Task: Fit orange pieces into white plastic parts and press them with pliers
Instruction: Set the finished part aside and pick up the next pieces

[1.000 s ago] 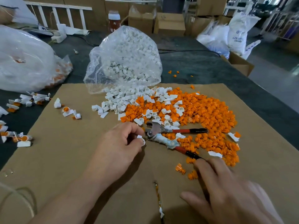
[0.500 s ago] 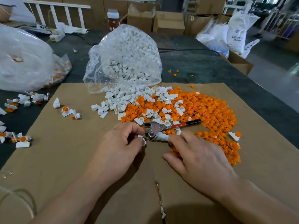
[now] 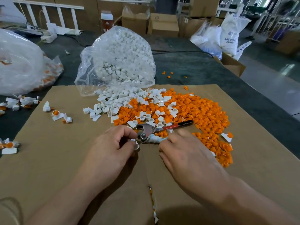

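My left hand (image 3: 112,148) pinches a small white plastic part (image 3: 136,144) between thumb and fingers, right at the jaws of the pliers (image 3: 148,130). The pliers lie on the cardboard with their metal head toward my left hand; one red and black handle (image 3: 178,125) points right over the pile. My right hand (image 3: 186,156) covers the lower, tape-wrapped handle, fingers curled around it. A heap of orange pieces (image 3: 203,114) mixed with loose white parts (image 3: 113,104) lies just beyond both hands.
A clear bag of white parts (image 3: 118,57) stands behind the heap. A second bag (image 3: 21,62) lies far left. Several assembled pieces (image 3: 60,115) lie scattered left. The cardboard sheet (image 3: 48,168) covers the dark table; boxes and sacks stand behind.
My right hand came up from the lower right, reached the pliers and closed on the lower handle. The pliers shifted slightly. My left hand stayed in place with the white part.
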Action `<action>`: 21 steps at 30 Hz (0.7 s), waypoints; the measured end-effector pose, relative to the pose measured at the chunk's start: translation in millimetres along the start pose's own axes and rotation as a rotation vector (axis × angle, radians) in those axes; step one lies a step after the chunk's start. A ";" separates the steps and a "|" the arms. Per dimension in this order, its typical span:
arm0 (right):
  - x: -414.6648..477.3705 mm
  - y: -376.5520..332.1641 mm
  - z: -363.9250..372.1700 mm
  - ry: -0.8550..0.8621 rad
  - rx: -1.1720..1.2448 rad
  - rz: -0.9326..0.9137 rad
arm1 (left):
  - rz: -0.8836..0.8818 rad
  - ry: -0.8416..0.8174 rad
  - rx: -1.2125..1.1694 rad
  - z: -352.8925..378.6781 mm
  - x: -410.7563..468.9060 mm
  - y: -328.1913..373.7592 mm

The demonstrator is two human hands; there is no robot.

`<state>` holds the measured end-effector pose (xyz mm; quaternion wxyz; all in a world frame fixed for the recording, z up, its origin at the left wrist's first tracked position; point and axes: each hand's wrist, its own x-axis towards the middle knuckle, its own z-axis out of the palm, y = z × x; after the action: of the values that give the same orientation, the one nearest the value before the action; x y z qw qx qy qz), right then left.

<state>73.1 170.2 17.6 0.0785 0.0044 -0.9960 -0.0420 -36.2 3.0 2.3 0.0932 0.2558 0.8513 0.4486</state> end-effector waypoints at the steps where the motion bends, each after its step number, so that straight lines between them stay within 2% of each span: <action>1: 1.9 0.0 0.5 0.015 -0.002 -0.002 | 0.001 0.003 0.002 -0.2 -0.2 0.2; 5: 5.6 0.8 -2.3 0.103 0.081 0.032 | 0.014 0.007 0.005 -0.9 -0.5 1.1; 7: 8.1 2.8 -8.3 0.191 0.296 0.137 | 0.003 0.006 -0.023 -0.4 -0.4 1.1; 9: 14.1 5.5 -13.3 0.207 0.715 0.302 | -0.007 0.027 -0.063 0.1 -1.1 1.1; 12: 24.6 2.6 -23.1 0.063 1.583 0.500 | -0.033 0.058 -0.243 0.2 -3.1 4.0; 13: 27.9 -0.6 -24.6 0.001 1.803 0.516 | -0.045 0.060 -0.339 -0.5 -4.2 5.4; 15: 33.0 -6.9 -23.8 -0.106 2.085 0.517 | -0.058 0.050 -0.479 -0.1 -6.6 8.1; 18: 34.5 -8.1 -19.0 -0.190 2.299 0.487 | -0.104 0.055 -0.585 3.1 -5.4 7.9; 21: 32.0 -4.5 -16.5 -0.190 2.351 0.451 | -0.164 0.067 -0.669 4.4 -3.5 5.2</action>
<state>44.0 163.8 38.5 -0.0417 -0.1043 -0.4054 0.9072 -29.7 6.8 3.7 0.1796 0.1268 0.6776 0.7018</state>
